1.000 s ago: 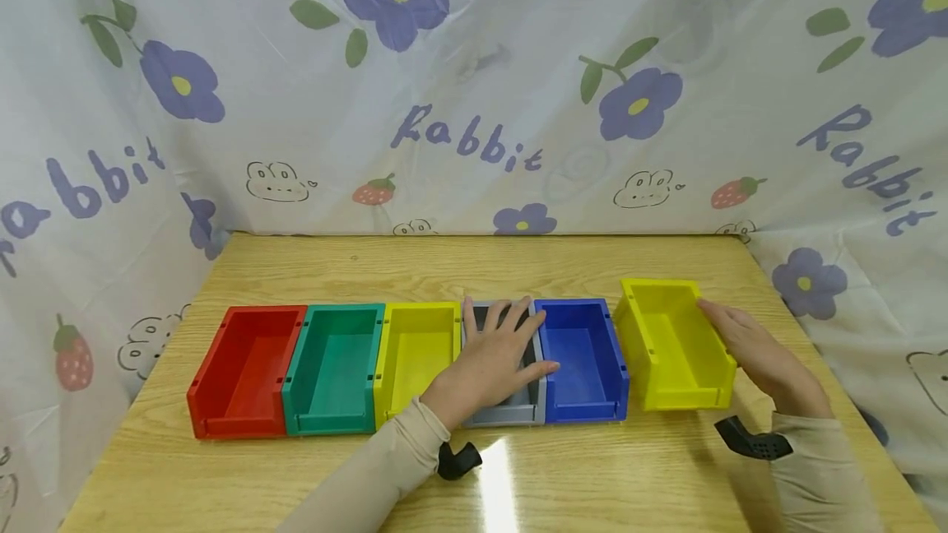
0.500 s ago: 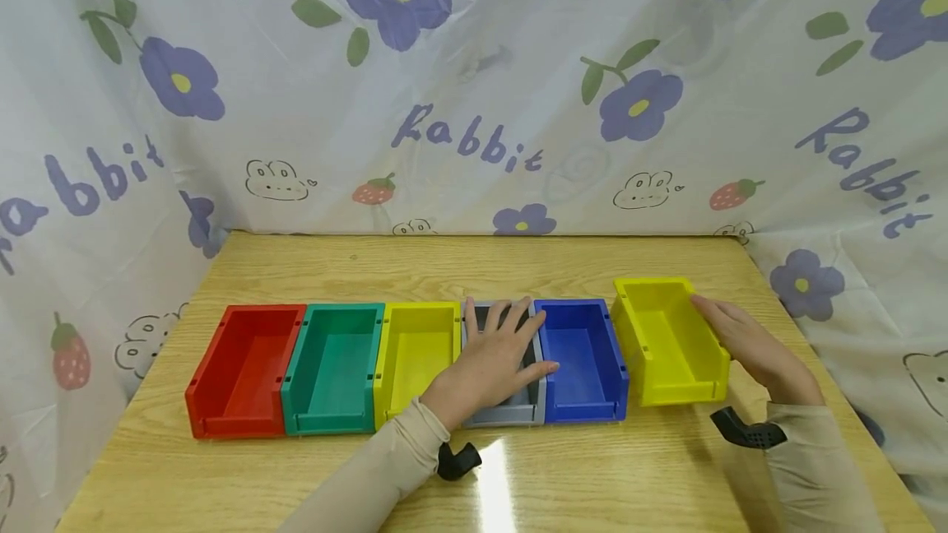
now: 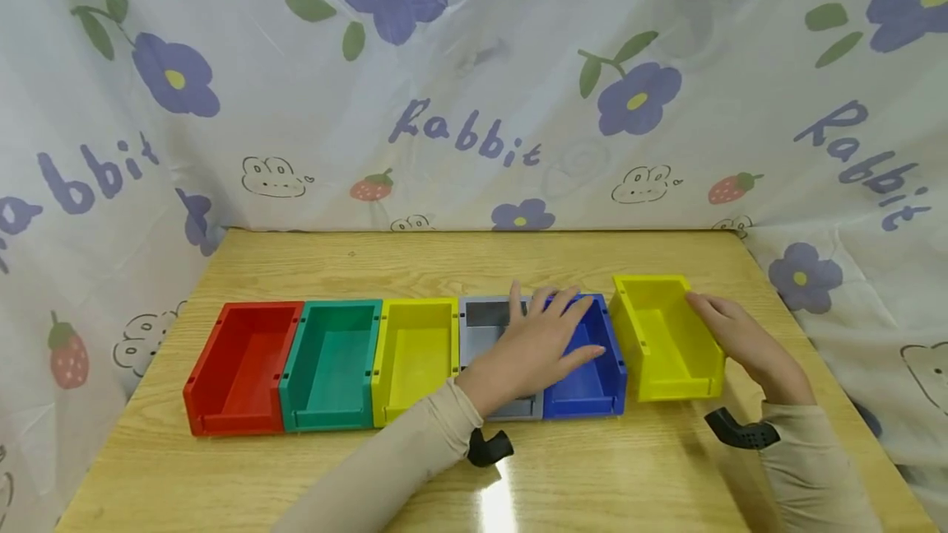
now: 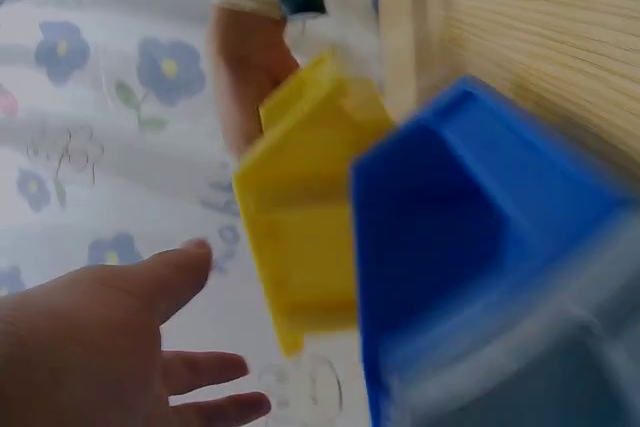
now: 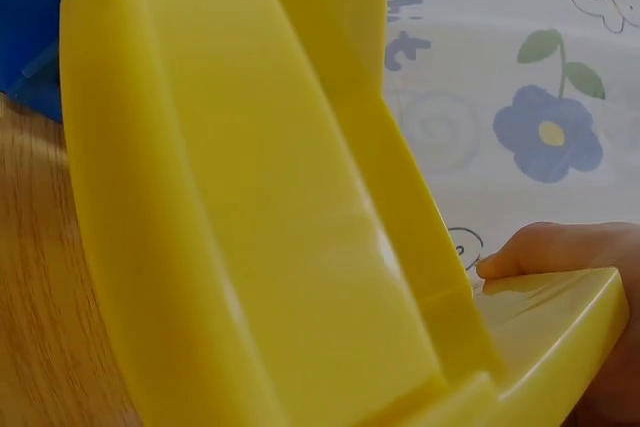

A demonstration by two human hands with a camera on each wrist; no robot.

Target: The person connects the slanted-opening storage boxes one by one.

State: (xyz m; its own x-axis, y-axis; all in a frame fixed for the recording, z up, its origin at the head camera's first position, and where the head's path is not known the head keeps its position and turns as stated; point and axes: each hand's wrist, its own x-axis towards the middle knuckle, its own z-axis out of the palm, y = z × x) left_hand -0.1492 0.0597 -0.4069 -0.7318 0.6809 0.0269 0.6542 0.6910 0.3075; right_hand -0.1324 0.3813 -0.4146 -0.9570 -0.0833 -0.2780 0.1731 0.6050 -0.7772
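Note:
My right hand (image 3: 751,344) holds a yellow storage bin (image 3: 670,340) by its right wall, at the right end of the row. The bin is raised a little, with its shadow on the table below. In the right wrist view the thumb lies at the wall's edge and the other fingers are mostly hidden behind it. My left hand (image 3: 522,359), fingers spread, hovers over the grey bin (image 3: 481,323) and the blue bin (image 3: 596,381), partly covering both. In the left wrist view that hand is empty, beside the blurred blue bin.
Left of the grey bin stand a second yellow bin (image 3: 418,344), a green bin (image 3: 333,368) and a red bin (image 3: 248,368), side by side. All are on a wood-grain table (image 3: 415,266). A flowered cloth (image 3: 459,39) hangs behind and at both sides.
My left hand has shifted right, from over the grey bin toward the blue one. The held yellow bin has come slightly left, closer to the blue bin.

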